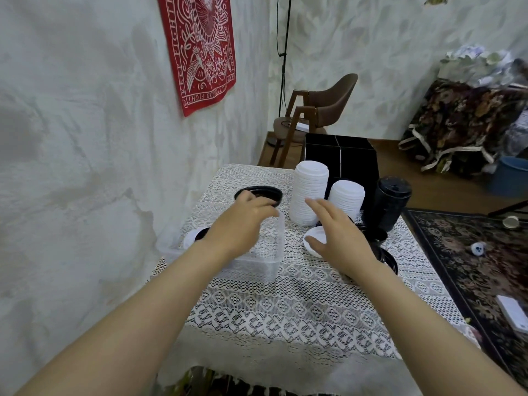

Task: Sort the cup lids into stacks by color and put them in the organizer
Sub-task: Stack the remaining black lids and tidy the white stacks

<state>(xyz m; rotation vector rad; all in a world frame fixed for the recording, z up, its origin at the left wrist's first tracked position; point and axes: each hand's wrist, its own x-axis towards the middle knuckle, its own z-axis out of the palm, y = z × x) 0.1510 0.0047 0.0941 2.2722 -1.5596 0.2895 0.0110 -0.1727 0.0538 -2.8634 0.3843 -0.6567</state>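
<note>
Two stacks of white cup lids stand at the back of the table, a tall one and a shorter one. A stack of black lids stands to their right. Behind them is the black organizer with divided compartments. My right hand hovers with fingers spread over a loose white lid, thumb near it; loose black lids lie beneath and beside it. My left hand reaches over a clear plastic container with fingers loosely curved, and I see nothing in it.
A black round lid or dish lies beyond my left hand. A white and a black lid lie by the container's left side. The wall runs close along the table's left. A chair stands behind; a patterned rug lies to the right.
</note>
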